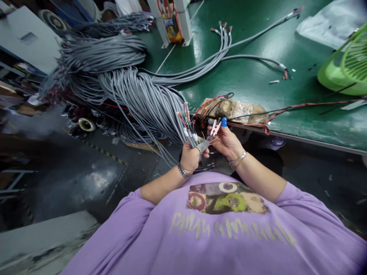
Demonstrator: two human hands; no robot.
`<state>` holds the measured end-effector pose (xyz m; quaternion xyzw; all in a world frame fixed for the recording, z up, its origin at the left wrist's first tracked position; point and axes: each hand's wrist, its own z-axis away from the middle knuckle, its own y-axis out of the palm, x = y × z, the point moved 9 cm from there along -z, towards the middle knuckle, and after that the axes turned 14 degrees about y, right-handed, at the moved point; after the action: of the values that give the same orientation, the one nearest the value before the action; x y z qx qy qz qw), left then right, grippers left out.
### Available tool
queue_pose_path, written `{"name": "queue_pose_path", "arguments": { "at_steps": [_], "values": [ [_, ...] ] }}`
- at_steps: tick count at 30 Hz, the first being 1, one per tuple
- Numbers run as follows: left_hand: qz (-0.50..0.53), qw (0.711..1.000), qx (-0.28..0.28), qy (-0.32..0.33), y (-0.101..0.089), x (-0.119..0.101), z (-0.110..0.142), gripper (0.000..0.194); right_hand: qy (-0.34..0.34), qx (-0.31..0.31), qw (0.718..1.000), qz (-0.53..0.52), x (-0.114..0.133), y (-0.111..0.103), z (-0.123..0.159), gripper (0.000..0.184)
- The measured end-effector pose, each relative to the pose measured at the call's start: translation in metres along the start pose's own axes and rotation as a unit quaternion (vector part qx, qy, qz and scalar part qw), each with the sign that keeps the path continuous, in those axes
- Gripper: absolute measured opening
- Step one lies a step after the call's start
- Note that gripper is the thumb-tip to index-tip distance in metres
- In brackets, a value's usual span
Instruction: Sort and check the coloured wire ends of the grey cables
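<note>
My left hand (190,157) is closed around the end of a grey cable (202,146), beside the ends of the hanging cable bundle. Thin coloured wires (212,141) fan out of this cable toward my right hand. My right hand (228,143) is curled, with a blue cover (224,122) on one fingertip. A pale pink, clip-like piece (214,128) sits between its fingers; its exact kind is unclear. Just left of the hands, several cable ends with white sleeves show loose red, green and dark wires (185,119).
A large pile of grey cables (143,89) hangs over the edge of the green table (258,76). A taped brown bundle (243,110) with cords lies at the near edge. A green fan (344,65) and a plastic bag (327,25) are at right. A white post (187,23) stands behind.
</note>
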<state>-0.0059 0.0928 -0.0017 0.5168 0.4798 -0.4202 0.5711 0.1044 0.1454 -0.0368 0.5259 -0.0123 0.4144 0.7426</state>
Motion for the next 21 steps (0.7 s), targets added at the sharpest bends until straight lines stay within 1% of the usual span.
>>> {"name": "queue_pose_path", "arguments": {
  "at_steps": [3, 8, 11, 14, 17, 21],
  "values": [
    [-0.003, 1.000, 0.004, 0.005, 0.000, 0.000, 0.000, 0.035, 0.000, 0.002, 1.000, -0.007, -0.001, 0.001, 0.002, 0.041],
    [-0.004, 1.000, 0.000, 0.003, -0.001, -0.002, 0.001, 0.036, -0.012, 0.038, 0.999, 0.009, -0.001, 0.005, 0.001, 0.047],
    [-0.004, 1.000, -0.001, -0.002, 0.001, -0.002, 0.000, 0.037, -0.013, 0.041, 0.999, 0.006, -0.001, 0.004, 0.000, 0.046],
    [0.013, 1.000, -0.003, 0.003, 0.004, -0.001, -0.003, 0.035, -0.002, 0.042, 0.999, 0.013, -0.003, 0.007, -0.001, 0.048],
    [0.014, 1.000, 0.004, 0.007, 0.006, -0.001, -0.005, 0.034, 0.012, 0.058, 0.998, 0.030, -0.006, 0.013, 0.002, 0.051],
    [-0.008, 1.000, 0.015, 0.005, 0.006, -0.001, -0.003, 0.039, 0.000, 0.072, 0.997, 0.023, -0.004, 0.015, 0.005, 0.047]
  ]
}}
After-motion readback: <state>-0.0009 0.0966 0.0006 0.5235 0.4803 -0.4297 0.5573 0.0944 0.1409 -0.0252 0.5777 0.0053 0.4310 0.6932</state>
